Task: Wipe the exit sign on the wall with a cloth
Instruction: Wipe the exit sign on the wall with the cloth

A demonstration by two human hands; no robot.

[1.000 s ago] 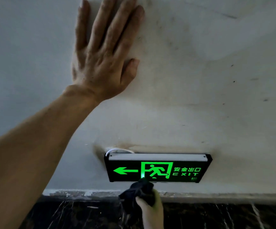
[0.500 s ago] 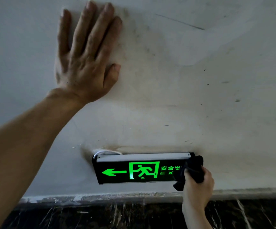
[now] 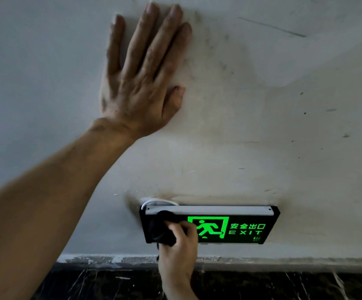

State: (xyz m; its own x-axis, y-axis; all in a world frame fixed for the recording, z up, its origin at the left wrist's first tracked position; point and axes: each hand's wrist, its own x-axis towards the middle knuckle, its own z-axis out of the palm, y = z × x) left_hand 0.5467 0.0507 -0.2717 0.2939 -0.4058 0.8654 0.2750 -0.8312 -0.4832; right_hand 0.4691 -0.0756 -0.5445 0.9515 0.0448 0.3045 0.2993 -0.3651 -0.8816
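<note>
A black exit sign [image 3: 240, 229] with a glowing green running figure and lettering hangs low on the white wall. My right hand [image 3: 180, 245] grips a dark cloth [image 3: 161, 229] and presses it on the sign's left end, covering the green arrow there. My left hand [image 3: 143, 79] lies flat on the wall above and to the left of the sign, fingers spread, holding nothing.
The white wall [image 3: 273, 137] is scuffed and stained around the sign. A white cable [image 3: 158, 201] loops out above the sign's left corner. Below the sign runs a chipped wall edge, then a band of dark marbled stone [image 3: 284, 284].
My right hand has swept the cloth from the sign's right end across to its left end. One second ago it was under the middle. The left hand stays flat on the wall.
</note>
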